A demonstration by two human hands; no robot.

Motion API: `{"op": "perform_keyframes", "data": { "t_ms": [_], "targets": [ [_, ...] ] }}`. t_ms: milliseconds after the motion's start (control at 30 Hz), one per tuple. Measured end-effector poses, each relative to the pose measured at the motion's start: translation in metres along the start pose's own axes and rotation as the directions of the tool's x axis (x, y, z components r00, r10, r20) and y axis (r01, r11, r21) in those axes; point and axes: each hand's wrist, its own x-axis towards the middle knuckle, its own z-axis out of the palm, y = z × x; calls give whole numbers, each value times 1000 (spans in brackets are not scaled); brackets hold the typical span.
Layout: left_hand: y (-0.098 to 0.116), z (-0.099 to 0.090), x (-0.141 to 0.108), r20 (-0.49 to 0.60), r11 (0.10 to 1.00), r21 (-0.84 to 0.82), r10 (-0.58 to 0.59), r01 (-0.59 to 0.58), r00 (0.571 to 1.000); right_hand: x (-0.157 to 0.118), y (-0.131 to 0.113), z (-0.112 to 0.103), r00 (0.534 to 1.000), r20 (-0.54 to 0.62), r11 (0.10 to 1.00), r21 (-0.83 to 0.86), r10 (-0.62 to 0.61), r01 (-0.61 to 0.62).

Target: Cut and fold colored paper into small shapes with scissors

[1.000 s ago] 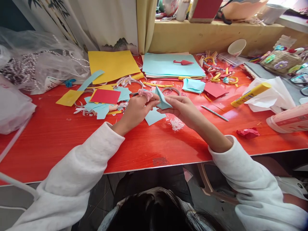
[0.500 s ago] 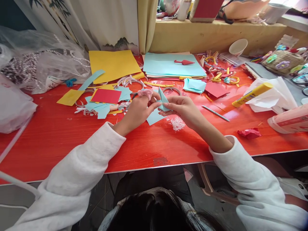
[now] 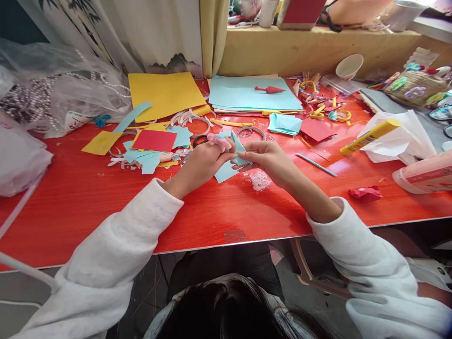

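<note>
Between my two hands is a folded piece of light blue paper [image 3: 238, 149], its pointed tip facing up and away. My left hand [image 3: 206, 161] pinches its left side, with a pink ornament [image 3: 219, 141] on that hand. The fingers of my right hand [image 3: 265, 159] are closed on its right edge. Below lies a flat light blue paper square [image 3: 226, 173], partly covered by the hands. A small heap of white-pink shreds [image 3: 260, 180] is just under my right hand. Black scissor handles [image 3: 200, 140] show behind my left hand.
Stacked blue sheets [image 3: 243, 96] and yellow paper [image 3: 164, 96] lie at the back of the red table [image 3: 208, 221]. A glue stick [image 3: 370, 136], a thin blue stick [image 3: 316, 165] and crumpled red paper [image 3: 366, 193] are on the right. Plastic bags [image 3: 23, 150] stand left.
My left hand has turned slightly, and its pink ornament has shifted right, closer to the folded paper. Both hands keep their hold on the paper.
</note>
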Motion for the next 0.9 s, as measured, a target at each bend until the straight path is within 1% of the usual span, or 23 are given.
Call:
{"op": "perform_keyframes", "data": {
  "t_ms": [67, 233, 400, 667, 800, 900],
  "targets": [
    [0, 0, 0, -3, 1000, -6, -4, 4, 1000, 0, 0, 1, 1000, 2, 1000, -1, 0, 0],
    [4, 1, 0, -25, 995, -80, -57, 55, 998, -1, -1, 2, 1000, -13, 1000, -10, 16, -16],
    [3, 3, -1, -25, 995, -53, -81, 80, 996, -1, -1, 2, 1000, -15, 1000, -10, 13, -13],
    [2, 3, -2, 4, 997, -30, -68, 68, 998, -2, 0, 2, 1000, -1, 1000, -1, 10, -10],
    [3, 3, -1, -15, 991, -103, -83, 81, 996, -1, 0, 1, 1000, 28, 1000, 28, -1, 0],
    [5, 4, -1, -28, 979, -181, -105, 98, 994, -1, 0, 1, 999, 33, 999, 46, 17, -18]
  ]
}}
